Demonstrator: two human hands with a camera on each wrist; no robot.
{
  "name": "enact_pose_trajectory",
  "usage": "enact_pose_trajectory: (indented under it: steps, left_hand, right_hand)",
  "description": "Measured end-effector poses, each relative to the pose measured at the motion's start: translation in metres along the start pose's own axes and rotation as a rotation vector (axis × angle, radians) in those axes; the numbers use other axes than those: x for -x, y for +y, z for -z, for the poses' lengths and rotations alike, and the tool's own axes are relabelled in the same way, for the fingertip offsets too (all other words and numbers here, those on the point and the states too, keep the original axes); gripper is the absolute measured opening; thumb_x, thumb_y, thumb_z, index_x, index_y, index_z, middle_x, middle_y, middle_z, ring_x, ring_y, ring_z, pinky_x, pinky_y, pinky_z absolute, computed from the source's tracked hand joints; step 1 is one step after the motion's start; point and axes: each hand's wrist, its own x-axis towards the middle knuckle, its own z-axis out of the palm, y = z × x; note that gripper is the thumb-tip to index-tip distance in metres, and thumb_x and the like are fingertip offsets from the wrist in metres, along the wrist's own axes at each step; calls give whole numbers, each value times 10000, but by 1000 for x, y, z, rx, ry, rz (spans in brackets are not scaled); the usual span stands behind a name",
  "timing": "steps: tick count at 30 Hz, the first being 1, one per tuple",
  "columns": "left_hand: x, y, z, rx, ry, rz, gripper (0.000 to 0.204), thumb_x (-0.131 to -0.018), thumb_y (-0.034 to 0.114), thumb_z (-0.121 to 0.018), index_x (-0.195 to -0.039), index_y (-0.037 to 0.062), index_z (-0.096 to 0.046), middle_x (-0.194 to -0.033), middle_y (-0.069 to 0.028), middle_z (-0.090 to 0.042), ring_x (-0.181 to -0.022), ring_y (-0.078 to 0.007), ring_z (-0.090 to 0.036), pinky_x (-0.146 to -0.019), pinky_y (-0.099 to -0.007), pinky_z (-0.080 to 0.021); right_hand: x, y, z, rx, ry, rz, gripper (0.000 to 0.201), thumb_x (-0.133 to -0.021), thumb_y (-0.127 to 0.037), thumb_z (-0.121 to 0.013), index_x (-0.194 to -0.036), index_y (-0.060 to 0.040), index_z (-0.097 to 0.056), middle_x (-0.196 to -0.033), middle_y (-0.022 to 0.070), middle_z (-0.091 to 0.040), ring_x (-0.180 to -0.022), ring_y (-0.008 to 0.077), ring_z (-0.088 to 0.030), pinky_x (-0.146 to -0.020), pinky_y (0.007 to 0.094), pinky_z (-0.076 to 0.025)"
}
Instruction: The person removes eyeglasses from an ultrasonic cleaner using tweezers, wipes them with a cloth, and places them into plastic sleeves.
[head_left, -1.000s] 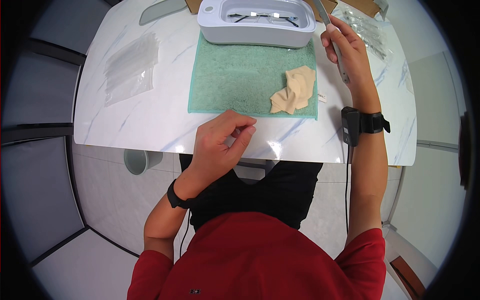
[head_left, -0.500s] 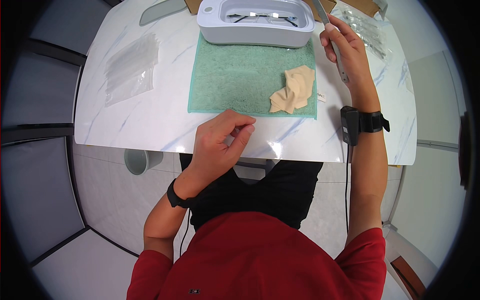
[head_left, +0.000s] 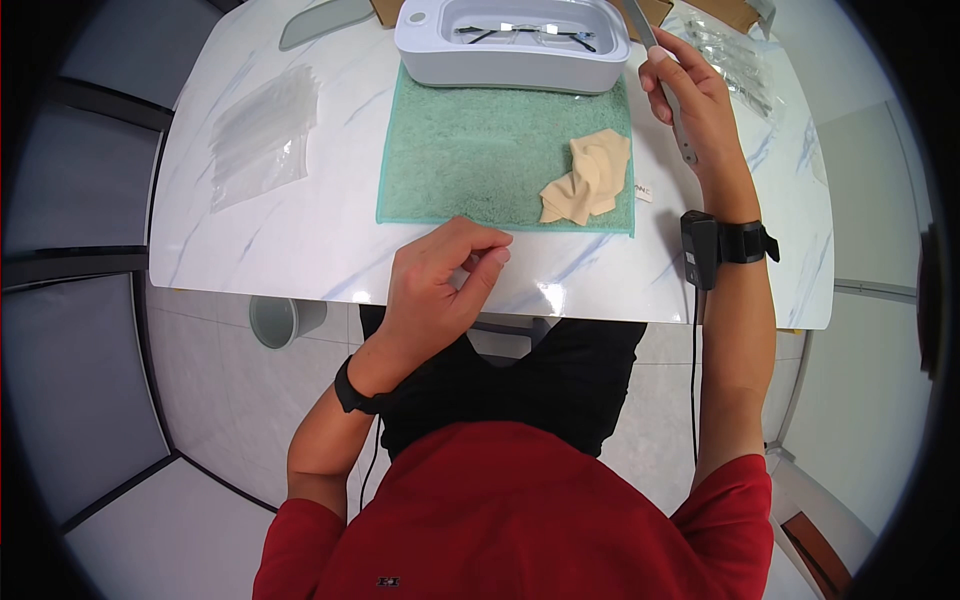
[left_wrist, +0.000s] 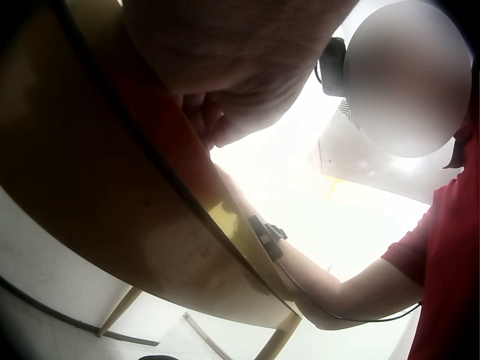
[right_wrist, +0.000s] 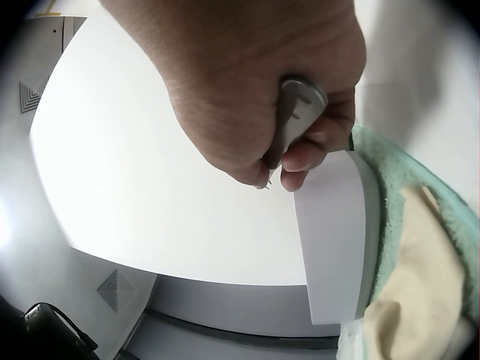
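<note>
Eyeglasses (head_left: 530, 29) sit in the ultrasonic cleaner (head_left: 510, 72), twelve o'clock; right hand (head_left: 705, 105), one o'clock, fingers gripping a slim metal tool (head_left: 682, 132). Left hand (head_left: 437, 280), near six, fingers loosely curled, empty.

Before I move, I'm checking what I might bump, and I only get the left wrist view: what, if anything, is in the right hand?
Observer: The right hand grips a long grey tool.
Operator: What sits farther off, straight ahead?
Observer: A pair of glasses, inside a white tub.
Operator: And nearer to the person than that?
Observer: A crumpled beige cloth, lying on the right part of a green towel.
</note>
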Motion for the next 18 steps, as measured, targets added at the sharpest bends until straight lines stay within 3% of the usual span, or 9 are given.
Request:
enact_pose_trajectory:
  steps: [18]
  left_hand:
    - [0, -1, 0, -40, 1, -36, 84, -879, -30, -693, -960, -10, -697, -852, -90, -692, -711, -203, -685, -613, -284, -552]
  right_hand:
    - [1, -1, -2, 35, -6, 2, 464, -1026, -233, -606, -1427, -12, -533, -842, 10, -601, -607, 41, -456, -541, 191, -346]
